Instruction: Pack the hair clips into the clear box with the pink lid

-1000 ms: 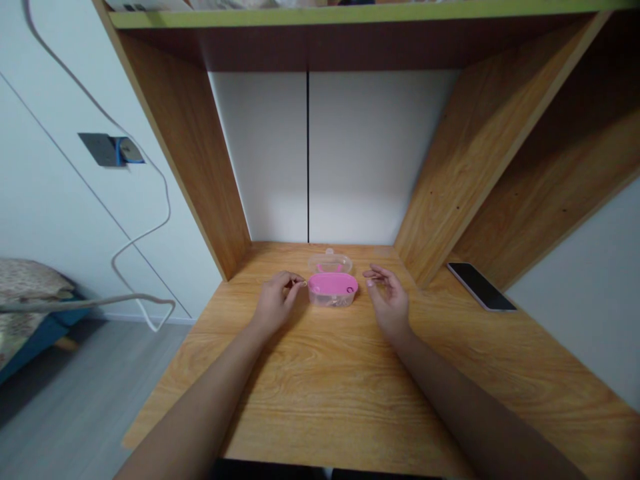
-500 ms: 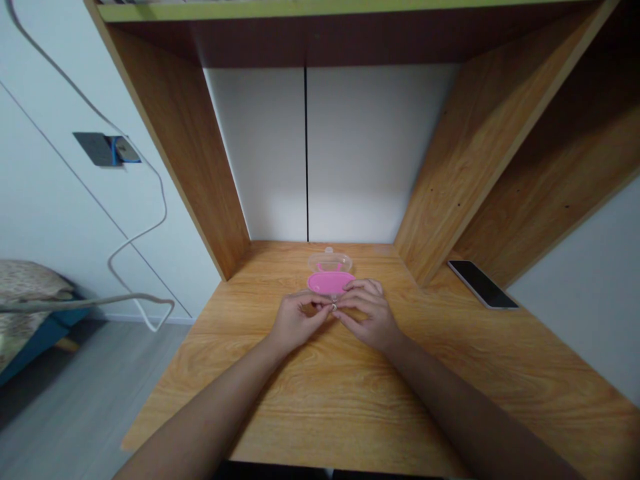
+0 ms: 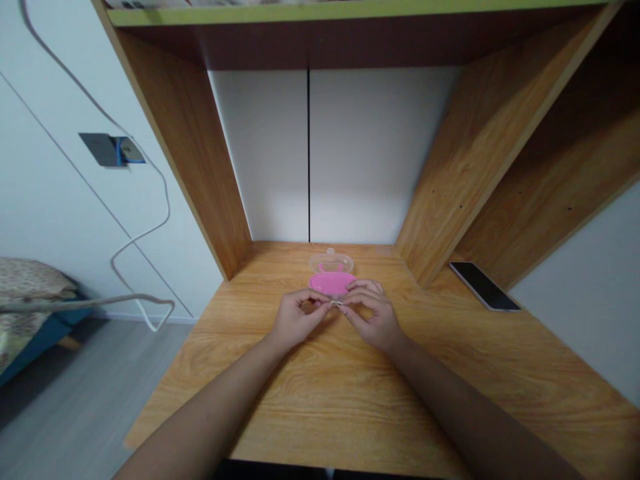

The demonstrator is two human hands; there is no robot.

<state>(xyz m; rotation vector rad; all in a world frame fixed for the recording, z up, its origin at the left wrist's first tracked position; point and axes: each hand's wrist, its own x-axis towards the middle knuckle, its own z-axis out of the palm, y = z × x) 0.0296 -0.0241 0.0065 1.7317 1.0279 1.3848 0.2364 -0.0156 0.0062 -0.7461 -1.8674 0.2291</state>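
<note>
My left hand (image 3: 300, 319) and my right hand (image 3: 373, 317) meet low on the desk, just in front of a small pink plastic case (image 3: 333, 283). Between their fingertips is a tiny silver metal piece (image 3: 337, 304), perhaps a ring or earring; its exact form is too small to tell. Both hands pinch it. The case's transparent lid (image 3: 330, 262) stands open behind it. My fingers hide the case's front edge, and the right hand's fingers lie close against it.
The wooden desk (image 3: 300, 407) is walled by wooden side panels and a shelf above. A black phone (image 3: 483, 295) lies face up at the right. On the left, a cable runs from a wall socket (image 3: 113, 149), and a bed lies beyond the desk edge.
One second ago my hands were apart on either side of the case. They have come together in front of it, and both now pinch the metal piece. The last half second shows little change.
</note>
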